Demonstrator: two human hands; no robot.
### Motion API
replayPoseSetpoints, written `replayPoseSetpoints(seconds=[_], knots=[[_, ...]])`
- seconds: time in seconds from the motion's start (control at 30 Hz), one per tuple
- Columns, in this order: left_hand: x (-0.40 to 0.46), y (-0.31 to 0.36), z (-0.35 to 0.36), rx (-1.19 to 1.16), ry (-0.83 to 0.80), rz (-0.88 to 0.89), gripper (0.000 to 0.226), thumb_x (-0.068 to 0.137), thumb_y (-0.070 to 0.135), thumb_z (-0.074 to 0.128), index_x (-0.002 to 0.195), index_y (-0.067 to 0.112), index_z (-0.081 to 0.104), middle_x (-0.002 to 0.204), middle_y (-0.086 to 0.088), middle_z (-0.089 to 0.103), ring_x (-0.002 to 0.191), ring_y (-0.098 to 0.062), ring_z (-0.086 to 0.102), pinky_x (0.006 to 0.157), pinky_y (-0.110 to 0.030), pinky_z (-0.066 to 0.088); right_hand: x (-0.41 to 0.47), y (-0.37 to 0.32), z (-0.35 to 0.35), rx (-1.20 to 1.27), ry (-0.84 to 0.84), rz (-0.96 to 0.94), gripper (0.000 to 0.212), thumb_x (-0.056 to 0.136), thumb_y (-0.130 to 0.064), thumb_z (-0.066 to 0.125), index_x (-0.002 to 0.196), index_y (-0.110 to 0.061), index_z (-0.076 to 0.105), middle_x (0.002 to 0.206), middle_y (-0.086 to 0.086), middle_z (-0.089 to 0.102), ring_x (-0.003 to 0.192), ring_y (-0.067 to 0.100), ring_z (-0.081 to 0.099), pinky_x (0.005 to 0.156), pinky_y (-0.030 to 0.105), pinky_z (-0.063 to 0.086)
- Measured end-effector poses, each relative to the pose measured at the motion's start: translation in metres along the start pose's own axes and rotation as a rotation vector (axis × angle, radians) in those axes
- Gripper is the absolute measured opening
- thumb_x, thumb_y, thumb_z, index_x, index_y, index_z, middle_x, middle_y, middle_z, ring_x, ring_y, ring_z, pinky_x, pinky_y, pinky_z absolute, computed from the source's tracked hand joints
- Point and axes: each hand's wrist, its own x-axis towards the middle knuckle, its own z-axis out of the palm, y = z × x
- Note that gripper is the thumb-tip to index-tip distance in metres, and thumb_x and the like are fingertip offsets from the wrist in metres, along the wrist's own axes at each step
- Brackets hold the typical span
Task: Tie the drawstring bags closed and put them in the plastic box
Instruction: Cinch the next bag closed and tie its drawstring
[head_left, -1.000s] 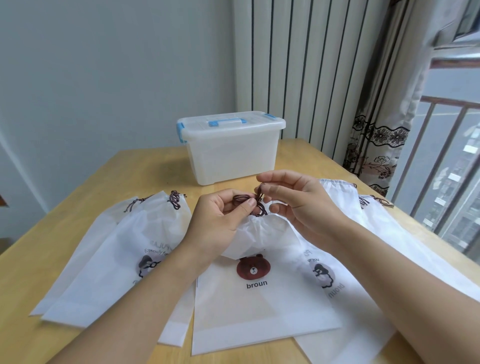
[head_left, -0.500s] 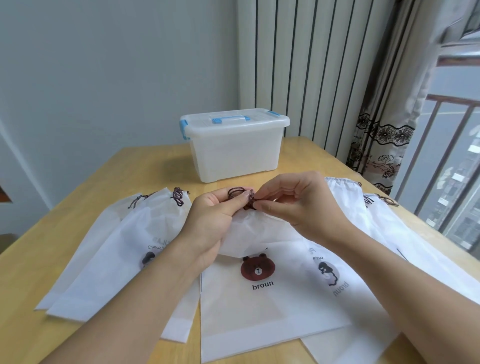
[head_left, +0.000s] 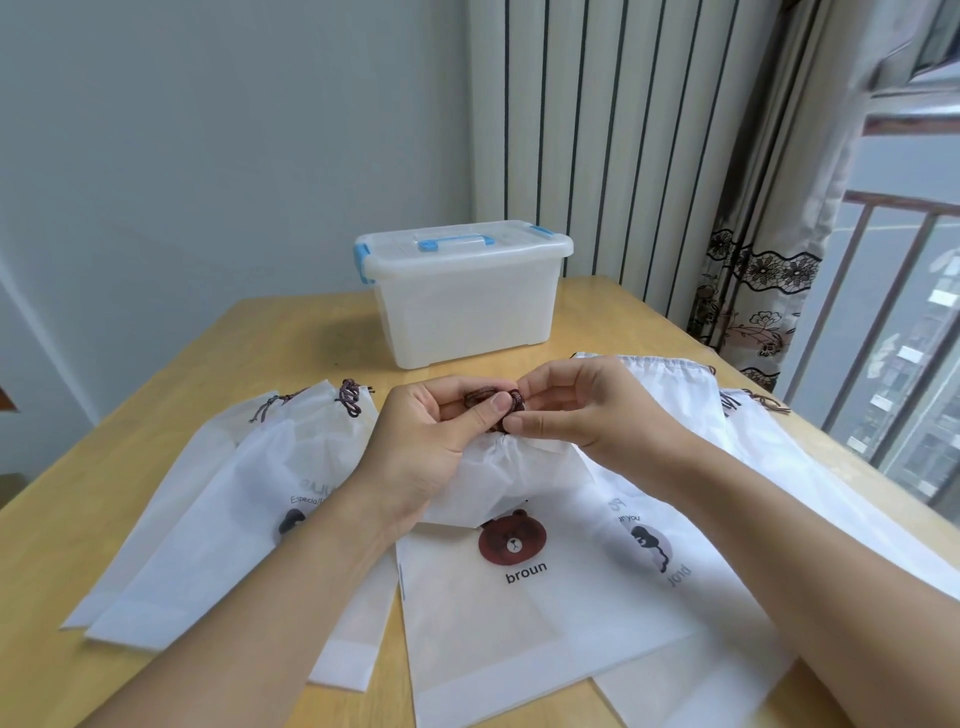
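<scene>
bear bag: white drawstring bag with brown bear print and "broun" text (head_left: 524, 587), lies flat on the wooden table (head_left: 280, 338) at the near-edge middle. Long axis runs near edge to far edge; gathered mouth points at the far edge, toward the box; flat bottom hem at the near edge.
cord: dark brown drawstring (head_left: 498, 408) bunched at the bag mouth, between both hands.
left hand: (head_left: 431, 436) comes in from near-left, forearm angled toward the table middle, palm turned right. Fingers curled, thumb pressed over the cord and the gathered neck; gripping them.
right hand: (head_left: 587, 405) comes in from near-right, forearm crossing over the right-side bags. Thumb and forefinger pinch the cord knot, other fingers curled above.
hand gap: fingertips of both hands meet at the knot.
plastic box: translucent lidded box with blue handle and latches (head_left: 462, 296), stands at the far-edge middle, lid on. Well apart from the hands.
left bags: overlapping white bags (head_left: 223, 499) on the left half of the table, mouths cinched and pointing at the far edge, cords tied at the top.
right bags: more white bags (head_left: 727, 467) along the right edge, partly under the bear bag and the right forearm; the mouth of the farthest one looks uncinched, cord ends at the far right.
backdrop: striped curtain (head_left: 597, 145) behind the box.
</scene>
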Motion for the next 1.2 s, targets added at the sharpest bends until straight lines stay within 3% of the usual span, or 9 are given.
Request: replayPoseSetpoints(seconds=[0.17,0.23,0.33,0.43,0.6,0.73,0.87,1.0,1.2], knots=[[0.000,0.001,0.001,0.185,0.001,0.157,0.013,0.084,0.004,0.073,0.094,0.010,0.078,0.089,-0.004,0.078,0.084,-0.013,0.074,0.076,-0.019,0.054,0.000,-0.002,0.001,0.013,0.031,0.027,0.015,0.074,-0.001,0.084,0.081,-0.003,0.071,0.081,0.013,0.077,0.078,0.020,0.074,0.082,0.033,0.057],[0.001,0.000,0.000,0.246,0.006,0.201,0.014,0.083,0.004,0.074,0.091,0.014,0.079,0.086,0.000,0.078,0.082,-0.010,0.073,0.075,-0.018,0.053,0.000,-0.002,0.001,-0.019,0.046,0.024,0.015,0.077,-0.002,0.084,0.077,-0.003,0.069,0.079,0.013,0.077,0.075,0.019,0.072,0.077,0.035,0.054],[0.002,0.001,-0.002,0.279,-0.026,0.244,0.015,0.084,0.002,0.073,0.092,0.013,0.079,0.088,0.000,0.078,0.085,-0.013,0.074,0.076,-0.020,0.055,0.000,-0.001,0.003,-0.072,0.016,0.000,0.019,0.077,-0.012,0.085,0.076,-0.006,0.067,0.087,0.015,0.076,0.085,0.029,0.071,0.085,0.052,0.053],[0.002,0.000,-0.001,0.304,-0.040,0.275,0.015,0.084,0.000,0.073,0.094,0.010,0.079,0.090,-0.001,0.078,0.088,-0.016,0.074,0.080,-0.023,0.056,0.000,0.001,0.006,-0.006,-0.002,0.006,0.019,0.074,-0.016,0.079,0.075,-0.007,0.062,0.087,0.015,0.074,0.085,0.033,0.068,0.083,0.050,0.049],[0.002,0.001,-0.002,0.481,-0.007,0.443,0.019,0.083,0.000,0.075,0.095,0.015,0.080,0.089,0.003,0.078,0.086,-0.011,0.074,0.080,-0.025,0.056,0.003,0.005,0.009,0.139,0.061,0.017,0.028,0.067,-0.021,0.084,0.070,-0.010,0.058,0.084,0.046,0.056,0.078,0.033,0.047,0.067,0.044,0.029],[0.001,0.005,-0.003,0.601,0.029,0.618,0.020,0.080,-0.003,0.076,0.093,0.012,0.079,0.087,0.004,0.076,0.081,-0.007,0.072,0.076,-0.015,0.052,0.003,0.003,0.003,0.274,0.004,0.063,0.023,0.079,0.003,0.077,0.076,-0.009,0.057,0.076,0.015,0.070,0.067,0.022,0.065,0.060,0.028,0.051],[0.001,0.005,-0.006,0.523,0.015,0.561,0.024,0.080,-0.007,0.075,0.094,0.011,0.079,0.091,0.004,0.077,0.085,-0.007,0.073,0.078,-0.018,0.054,0.002,-0.003,-0.006,0.603,-0.173,0.248,0.024,0.078,0.008,0.067,0.094,-0.009,0.066,0.092,0.015,0.072,0.080,0.022,0.072,0.073,0.026,0.061],[0.001,0.004,-0.005,0.459,0.012,0.564,0.024,0.079,-0.004,0.077,0.096,0.013,0.078,0.094,0.004,0.077,0.089,-0.010,0.074,0.080,-0.022,0.056,0.002,-0.003,-0.008,0.602,-0.219,0.297,0.028,0.086,-0.004,0.066,0.114,-0.003,0.067,0.096,0.012,0.069,0.087,0.020,0.069,0.078,0.026,0.059],[0.003,0.002,-0.004,0.396,-0.017,0.544,0.028,0.078,-0.001,0.078,0.099,0.017,0.077,0.092,0.005,0.077,0.088,-0.013,0.073,0.080,-0.021,0.055,0.002,-0.007,-0.007,0.599,-0.120,0.299,0.017,0.077,-0.004,0.067,0.091,-0.011,0.073,0.081,0.007,0.072,0.074,0.014,0.070,0.072,0.020,0.059]])
